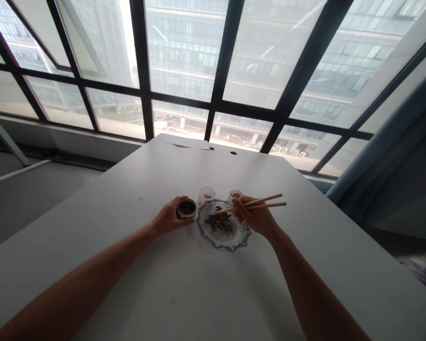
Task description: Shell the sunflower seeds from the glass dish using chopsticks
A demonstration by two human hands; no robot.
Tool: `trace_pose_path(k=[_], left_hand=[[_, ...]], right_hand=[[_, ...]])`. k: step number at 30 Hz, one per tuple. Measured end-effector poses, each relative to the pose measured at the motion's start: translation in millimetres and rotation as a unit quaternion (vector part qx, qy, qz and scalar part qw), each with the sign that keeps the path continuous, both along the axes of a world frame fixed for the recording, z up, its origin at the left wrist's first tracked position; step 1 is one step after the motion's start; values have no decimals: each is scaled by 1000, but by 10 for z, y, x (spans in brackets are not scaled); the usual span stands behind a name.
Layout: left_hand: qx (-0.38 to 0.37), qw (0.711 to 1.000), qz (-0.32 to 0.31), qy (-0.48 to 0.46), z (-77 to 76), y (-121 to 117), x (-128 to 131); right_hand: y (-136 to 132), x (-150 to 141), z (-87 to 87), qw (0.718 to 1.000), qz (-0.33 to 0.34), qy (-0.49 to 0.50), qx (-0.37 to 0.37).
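My left hand [169, 217] is wrapped round a small round cup [186, 208] with dark contents, just left of a clear glass bowl [238, 239] with a scalloped rim. In the bowl lies a heap of small dark brown dried pieces [221, 222], too small to name. My right hand [252, 214] grips a pair of wooden chopsticks [264, 202] over the bowl's right side. Their tips point left and reach the pieces. Whether a piece is pinched between the tips I cannot tell.
Behind the bowl stand two small translucent cups, a left cup [203, 195] and a right cup [231, 193], each with brownish bits. White paper [184, 141] lies at the far end of the white table [135, 194]. A blue curtain [386, 151] hangs at right, beside large windows.
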State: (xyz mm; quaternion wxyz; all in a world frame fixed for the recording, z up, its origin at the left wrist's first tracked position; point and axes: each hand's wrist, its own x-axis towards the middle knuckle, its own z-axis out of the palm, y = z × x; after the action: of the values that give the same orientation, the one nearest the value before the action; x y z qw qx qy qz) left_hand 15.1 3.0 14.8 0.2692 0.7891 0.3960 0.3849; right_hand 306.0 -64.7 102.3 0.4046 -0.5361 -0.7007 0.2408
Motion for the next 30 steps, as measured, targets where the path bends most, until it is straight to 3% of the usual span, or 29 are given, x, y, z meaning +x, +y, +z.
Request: trace_pose_path(k=[3,18,23,30], left_hand=[[3,1000,3,1,7,2,3],[-7,1000,1,-2,1,5,0],[-16,1000,11,2,-13,9,9],[-40,999,6,3,29,94,-67]], right_hand=[[13,-28,-59,999,17,-48,-2],[53,-44,-162,998,-32,-57,-16],[93,-13,-160,998,-27,46,-20],[228,333,6,955,-141,254,-55]])
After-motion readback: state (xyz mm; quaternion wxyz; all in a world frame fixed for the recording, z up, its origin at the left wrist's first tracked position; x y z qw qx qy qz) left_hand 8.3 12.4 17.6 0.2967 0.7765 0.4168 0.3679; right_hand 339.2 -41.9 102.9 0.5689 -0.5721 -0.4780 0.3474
